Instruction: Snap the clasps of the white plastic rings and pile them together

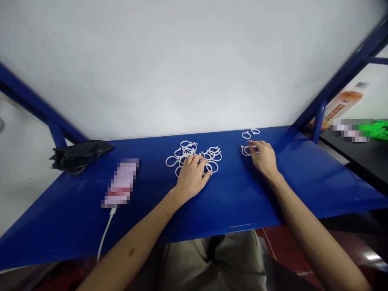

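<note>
Loose white plastic rings with small knobs or eyelets, like curtain rings, lie in a heap (172, 161) at the middle of the blue table. My left hand (191, 173) rests palm down on the heap's near side, fingers spread, covering some of the rings. More rings lie in a bunch (216, 154) just right of its fingers. Farther right, my right hand (263, 157) pinches with thumb and forefinger at a white ring (246, 150), which overlaps another; its fingers partly hide them. Two separate rings, one left (246, 135) and one right (256, 131), lie behind that hand.
The blue table (230, 202) meets a pale wall at the back. At left are a crumpled black plastic bag (81, 155) and a blurred-out phone-like object (123, 182) with a white cable (104, 234). Blue frame bars rise at both sides. A bottle (342, 105) stands beyond the right one.
</note>
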### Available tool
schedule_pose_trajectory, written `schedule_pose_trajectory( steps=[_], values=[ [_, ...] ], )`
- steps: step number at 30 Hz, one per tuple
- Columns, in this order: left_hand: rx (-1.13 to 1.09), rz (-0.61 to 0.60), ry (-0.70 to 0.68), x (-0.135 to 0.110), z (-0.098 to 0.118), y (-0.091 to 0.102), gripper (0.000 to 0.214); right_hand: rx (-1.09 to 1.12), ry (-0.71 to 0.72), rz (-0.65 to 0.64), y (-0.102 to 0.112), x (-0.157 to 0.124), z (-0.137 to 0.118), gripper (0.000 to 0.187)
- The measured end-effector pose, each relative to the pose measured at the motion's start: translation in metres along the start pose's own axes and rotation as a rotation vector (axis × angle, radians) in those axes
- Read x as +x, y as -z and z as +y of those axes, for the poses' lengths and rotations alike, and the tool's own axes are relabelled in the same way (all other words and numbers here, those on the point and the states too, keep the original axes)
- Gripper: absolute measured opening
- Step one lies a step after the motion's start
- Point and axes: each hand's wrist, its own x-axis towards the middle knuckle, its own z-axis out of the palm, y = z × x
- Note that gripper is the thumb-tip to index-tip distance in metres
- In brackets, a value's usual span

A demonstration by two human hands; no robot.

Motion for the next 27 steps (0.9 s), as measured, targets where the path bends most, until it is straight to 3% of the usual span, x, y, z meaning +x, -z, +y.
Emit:
schedule_pose_trajectory(
  steps=[2,4,9,12,16,22,27],
  values=[
    [-0.022,0.002,0.019,0.000,-0.001,-0.001,0.022,-0.018,0.011,0.035,0.003,-0.001,-0.004,0.026],
    [-0.054,0.002,0.035,0.000,-0.001,-0.002,0.018,0.079,0.089,-0.009,0.004,-0.007,-0.019,0.024],
    [-0.078,0.003,0.030,0.000,-0.002,-0.005,0.028,0.396,0.379,-0.410,-0.001,-0.029,-0.065,0.022],
    [-0.082,0.001,0.013,-0.001,-0.002,-0.006,0.030,0.405,0.449,-0.525,-0.005,-0.036,-0.074,0.021],
    [-0.092,-0.006,-0.008,-0.001,-0.002,-0.008,0.026,0.413,0.437,-0.555,-0.007,-0.037,-0.069,0.008],
    [-0.102,-0.005,0.013,-0.001,0.000,-0.006,0.023,0.508,0.362,-0.542,0.001,-0.034,-0.072,0.009],
    [-0.170,0.086,-0.017,0.000,0.004,-0.004,0.027,0.651,0.280,-0.526,0.006,-0.034,-0.081,0.011]
  ],
)
